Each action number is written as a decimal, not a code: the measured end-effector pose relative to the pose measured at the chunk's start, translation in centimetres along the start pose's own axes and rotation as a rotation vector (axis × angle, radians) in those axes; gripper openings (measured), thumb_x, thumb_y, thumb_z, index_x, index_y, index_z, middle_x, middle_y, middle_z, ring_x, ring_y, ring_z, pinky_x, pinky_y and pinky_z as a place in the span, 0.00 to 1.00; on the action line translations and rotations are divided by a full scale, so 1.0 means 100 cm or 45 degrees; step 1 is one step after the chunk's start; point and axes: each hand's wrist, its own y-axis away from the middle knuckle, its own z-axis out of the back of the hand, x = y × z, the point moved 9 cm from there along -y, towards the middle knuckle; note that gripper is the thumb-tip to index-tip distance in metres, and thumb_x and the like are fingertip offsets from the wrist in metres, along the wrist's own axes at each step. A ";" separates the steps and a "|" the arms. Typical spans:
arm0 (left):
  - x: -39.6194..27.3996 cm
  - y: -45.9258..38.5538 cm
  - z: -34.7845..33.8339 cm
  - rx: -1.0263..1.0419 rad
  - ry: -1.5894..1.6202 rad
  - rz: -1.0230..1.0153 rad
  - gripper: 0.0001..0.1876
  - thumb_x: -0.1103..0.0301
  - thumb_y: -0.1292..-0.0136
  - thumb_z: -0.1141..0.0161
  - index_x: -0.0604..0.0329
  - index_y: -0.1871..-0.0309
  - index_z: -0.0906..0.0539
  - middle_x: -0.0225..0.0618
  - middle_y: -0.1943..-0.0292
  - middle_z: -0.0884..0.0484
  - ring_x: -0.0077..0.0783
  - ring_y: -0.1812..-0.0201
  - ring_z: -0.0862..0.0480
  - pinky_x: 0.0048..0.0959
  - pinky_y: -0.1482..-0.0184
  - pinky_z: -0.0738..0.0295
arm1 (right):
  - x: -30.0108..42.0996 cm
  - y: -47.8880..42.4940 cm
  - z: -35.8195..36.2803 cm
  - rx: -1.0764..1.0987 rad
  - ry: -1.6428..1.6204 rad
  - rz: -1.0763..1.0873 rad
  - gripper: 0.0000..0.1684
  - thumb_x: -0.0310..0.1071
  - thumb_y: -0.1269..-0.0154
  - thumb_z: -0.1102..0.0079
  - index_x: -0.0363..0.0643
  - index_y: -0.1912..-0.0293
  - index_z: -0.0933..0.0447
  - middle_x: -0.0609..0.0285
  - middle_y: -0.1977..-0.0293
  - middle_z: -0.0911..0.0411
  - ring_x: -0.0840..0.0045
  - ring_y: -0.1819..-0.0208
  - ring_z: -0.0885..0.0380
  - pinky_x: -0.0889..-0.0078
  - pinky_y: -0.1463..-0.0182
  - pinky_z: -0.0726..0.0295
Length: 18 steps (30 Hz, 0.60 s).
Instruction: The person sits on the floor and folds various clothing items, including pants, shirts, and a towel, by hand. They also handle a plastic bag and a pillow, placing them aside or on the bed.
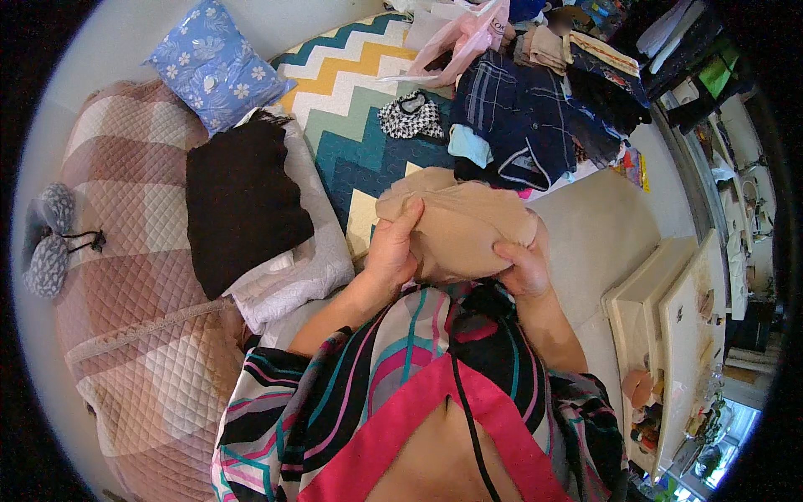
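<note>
A bundle of thin beige fabric (464, 232), bunched or folded, is held up in front of my lap. My left hand (398, 241) grips its left side, thumb on top. At the right end my right hand (526, 260) pinches the edge, also with the thumb on top; the fingers beneath are hidden by the cloth. I cannot tell which garment it is. Just beyond it lies a dark navy plaid garment (514, 113) with white trim. A black-and-white houndstooth cloth item (411, 116) rests on the zigzag-patterned bedspread (376, 160).
On the left, a folded black cloth (244, 201) lies over white quilted bedding (326, 251). Beside it are a pink plaid quilt (138, 263) and a blue floral pillow (213, 66). A pink plastic bag (467, 41) stands behind. An open cream drawer (640, 301) is at right.
</note>
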 end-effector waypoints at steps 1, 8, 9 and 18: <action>-0.003 0.002 -0.002 -0.021 0.006 -0.031 0.21 0.65 0.25 0.39 0.60 0.32 0.25 0.37 0.38 0.18 0.36 0.39 0.18 0.41 0.34 0.25 | 0.000 0.003 -0.006 0.029 -0.028 -0.003 0.46 0.27 0.52 0.29 0.34 0.31 0.35 0.48 0.36 0.25 0.58 0.34 0.24 0.54 0.30 0.25; 0.027 0.007 0.002 0.105 -0.069 0.327 0.24 0.64 0.25 0.39 0.59 0.30 0.27 0.37 0.36 0.20 0.37 0.37 0.20 0.42 0.34 0.24 | -0.003 -0.007 -0.003 0.012 0.030 -0.071 0.45 0.28 0.48 0.29 0.34 0.31 0.35 0.50 0.39 0.24 0.60 0.36 0.23 0.55 0.32 0.23; 0.029 0.013 -0.001 0.144 -0.106 0.356 0.24 0.64 0.25 0.38 0.59 0.29 0.27 0.37 0.36 0.20 0.37 0.37 0.20 0.42 0.33 0.24 | -0.010 -0.009 0.005 0.008 0.061 -0.093 0.45 0.29 0.47 0.28 0.34 0.30 0.36 0.50 0.39 0.24 0.60 0.36 0.23 0.55 0.32 0.23; 0.013 0.003 -0.002 0.211 -0.011 0.268 0.24 0.70 0.27 0.37 0.61 0.29 0.26 0.40 0.36 0.19 0.39 0.36 0.19 0.42 0.32 0.25 | -0.032 -0.009 0.037 -0.049 0.113 -0.174 0.40 0.35 0.32 0.31 0.36 0.27 0.38 0.52 0.35 0.26 0.66 0.33 0.26 0.59 0.29 0.28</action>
